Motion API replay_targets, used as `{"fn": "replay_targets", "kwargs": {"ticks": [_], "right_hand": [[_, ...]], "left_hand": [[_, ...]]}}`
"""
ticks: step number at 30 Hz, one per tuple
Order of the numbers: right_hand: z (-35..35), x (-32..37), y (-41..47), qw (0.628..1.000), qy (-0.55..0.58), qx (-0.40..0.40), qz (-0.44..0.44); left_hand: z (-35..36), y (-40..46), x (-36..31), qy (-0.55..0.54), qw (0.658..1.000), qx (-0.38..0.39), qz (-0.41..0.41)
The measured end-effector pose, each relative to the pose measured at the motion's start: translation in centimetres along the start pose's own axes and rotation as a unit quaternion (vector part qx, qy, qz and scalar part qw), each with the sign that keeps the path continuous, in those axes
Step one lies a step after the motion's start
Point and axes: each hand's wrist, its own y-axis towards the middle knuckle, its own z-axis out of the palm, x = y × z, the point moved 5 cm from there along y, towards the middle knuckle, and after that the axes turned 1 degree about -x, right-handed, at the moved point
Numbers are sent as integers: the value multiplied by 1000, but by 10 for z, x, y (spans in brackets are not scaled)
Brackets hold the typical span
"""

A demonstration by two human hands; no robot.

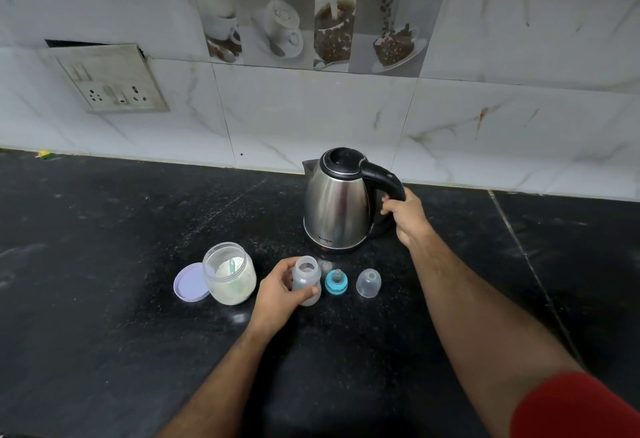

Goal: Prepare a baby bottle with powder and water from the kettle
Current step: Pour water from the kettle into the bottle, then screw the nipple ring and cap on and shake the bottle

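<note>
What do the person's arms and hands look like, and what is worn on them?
Both hands are bare: no gloves, rings, watch or bracelets show on the left hand or the right hand. Both forearms are uncovered and show some hair. A red sleeve covers the right upper arm at the lower right corner of the picture. No sleeve shows on the left arm within the view.

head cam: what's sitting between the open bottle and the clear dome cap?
In the head view, only the teal nipple ring stands between the bottle, held by the left hand, and the clear dome cap. It touches neither.
</note>
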Motion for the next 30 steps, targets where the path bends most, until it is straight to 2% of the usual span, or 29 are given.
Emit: {"fn": "replay_targets", "kwargs": {"ticks": [12, 22, 27, 30], "right_hand": [[-8, 12, -15, 987, -158, -14, 6], [-27, 0, -74, 994, -89, -63, -18], [-20, -18, -123, 994, -89, -35, -52], [-8, -41, -147, 988, -138, 2, -75]], "left_hand": [[-1, -7, 0, 9, 1000, 8, 8], [-6, -29, 3, 2, 1000, 11, 11], [-11, -43, 7, 5, 1000, 14, 13], [-13, -52, 10, 1, 1000, 13, 7]]}}
